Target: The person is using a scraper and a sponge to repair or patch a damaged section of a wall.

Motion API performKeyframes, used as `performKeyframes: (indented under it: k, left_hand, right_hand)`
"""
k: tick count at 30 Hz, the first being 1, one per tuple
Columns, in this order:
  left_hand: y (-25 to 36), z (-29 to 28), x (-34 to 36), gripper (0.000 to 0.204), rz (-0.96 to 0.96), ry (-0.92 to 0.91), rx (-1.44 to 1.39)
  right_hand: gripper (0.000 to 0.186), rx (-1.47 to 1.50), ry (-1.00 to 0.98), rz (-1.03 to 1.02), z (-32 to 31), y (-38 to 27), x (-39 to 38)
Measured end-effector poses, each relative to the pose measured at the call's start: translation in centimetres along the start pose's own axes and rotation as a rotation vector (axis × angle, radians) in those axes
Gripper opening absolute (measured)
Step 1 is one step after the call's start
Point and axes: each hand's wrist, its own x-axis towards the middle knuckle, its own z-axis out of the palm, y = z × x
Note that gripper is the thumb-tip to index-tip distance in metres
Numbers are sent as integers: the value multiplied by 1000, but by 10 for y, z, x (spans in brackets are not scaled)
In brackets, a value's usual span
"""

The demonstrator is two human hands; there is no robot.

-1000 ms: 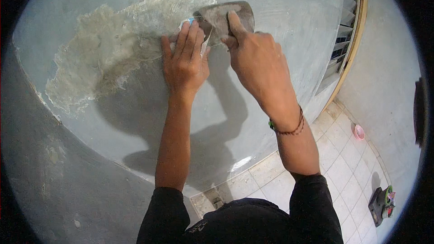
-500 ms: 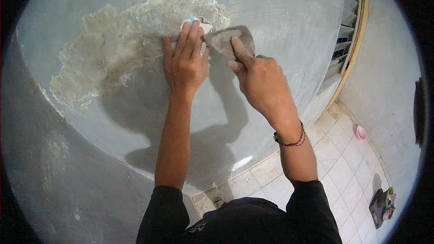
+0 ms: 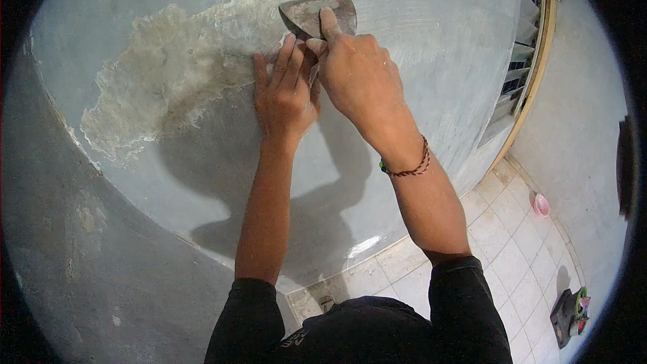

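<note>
The wall has a rough beige patch (image 3: 175,67) with flaky whitish edges. My left hand (image 3: 286,98) rests at its right end, fingers stretched up along the wall, over a crumpled white piece (image 3: 284,40) with only a sliver showing; its material is unclear. In my right hand (image 3: 357,71) is a putty knife (image 3: 311,15) with a wide, smeared triangular blade. The index finger lies along the blade, and the handle is hidden by the hand. The blade is just above my left fingertips, over the patch's upper right edge.
To the right is a louvred window (image 3: 515,61) with a wooden frame. White floor tiles (image 3: 499,229) lie below, with a pink bowl (image 3: 540,205) and a dark object holding green and red items (image 3: 569,317) near the far wall. A darker grey wall (image 3: 60,229) stands at left.
My right hand has moved up and left with the putty knife, and the blade has turned. It now covers most of the white piece. My left hand stays on the wall.
</note>
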Motion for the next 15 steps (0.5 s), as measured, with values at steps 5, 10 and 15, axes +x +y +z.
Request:
performKeyframes:
  k: [5, 10, 15]
  left_hand:
    - [3, 2, 1, 33, -5, -11, -26]
    - [2, -1, 2, 37, 2, -32, 4]
    - [-1, 0, 0, 38, 2, -50, 13]
  right_hand:
    - [44, -5, 38, 7, 4, -1, 5]
    - [46, 1, -11, -3, 1, 0, 6]
    - [45, 8, -6, -4, 5, 0, 3]
